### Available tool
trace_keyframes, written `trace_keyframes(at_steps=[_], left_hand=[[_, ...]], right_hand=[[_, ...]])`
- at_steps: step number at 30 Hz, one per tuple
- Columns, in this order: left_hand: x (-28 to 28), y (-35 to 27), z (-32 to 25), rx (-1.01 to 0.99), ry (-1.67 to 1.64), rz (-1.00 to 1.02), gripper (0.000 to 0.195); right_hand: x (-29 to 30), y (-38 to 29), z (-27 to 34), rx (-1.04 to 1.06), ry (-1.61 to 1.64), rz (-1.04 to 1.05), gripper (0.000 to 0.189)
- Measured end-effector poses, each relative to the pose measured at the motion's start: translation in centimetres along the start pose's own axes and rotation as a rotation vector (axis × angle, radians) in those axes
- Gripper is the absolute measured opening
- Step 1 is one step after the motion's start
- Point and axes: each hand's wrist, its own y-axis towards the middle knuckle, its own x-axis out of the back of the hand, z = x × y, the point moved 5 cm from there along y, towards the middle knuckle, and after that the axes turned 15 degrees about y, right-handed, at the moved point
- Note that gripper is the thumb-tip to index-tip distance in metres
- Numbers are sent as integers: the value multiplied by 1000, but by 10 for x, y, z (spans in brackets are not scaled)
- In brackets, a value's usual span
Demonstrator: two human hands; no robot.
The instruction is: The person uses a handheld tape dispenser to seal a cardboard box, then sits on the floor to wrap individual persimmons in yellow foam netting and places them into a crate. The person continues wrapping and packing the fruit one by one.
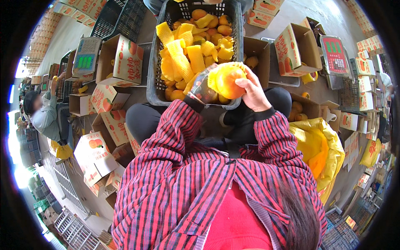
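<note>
A round orange persimmon (231, 82) is held above the near end of a dark plastic crate (195, 102). My right hand (255, 92), bare, grips the fruit from its right side with the thumb across its front. A yellow foam net sleeve (213, 78) wraps the fruit's left and upper edge. On that side, my left hand (200, 87), in a dark floral glove, holds the sleeve; its fingertips are hidden behind it. Inside the crate lie many persimmons (224, 30), with loose yellow foam net sleeves (179, 57) heaped over the left and middle.
Printed cartons (120, 62) and a digital scale (86, 59) stand left of the crate. To the right are another open carton (297, 51), a red-faced scale (336, 54) and a yellow sack (325, 147) by my side. A person (47, 112) sits at far left.
</note>
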Motion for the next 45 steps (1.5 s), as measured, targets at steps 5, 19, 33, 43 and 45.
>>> trace_keyframes(at_steps=[5, 19, 33, 43, 45], left_hand=[[-28, -28, -45, -440, 774, -73, 20], [62, 13, 22, 11, 1067, 20, 48], [22, -1, -7, 186, 79, -20, 38], [15, 48, 49, 86, -461, 381, 15], [14, 57, 78, 405, -356, 637, 36]], right_hand=[[8, -14, 36, 698, -1253, -229, 52], [16, 16, 1, 632, -1081, 118, 27], [28, 33, -28, -78, 179, 57, 15], [8, 26, -38, -384, 562, 91, 27], [21, 24, -25, -277, 215, -111, 28]])
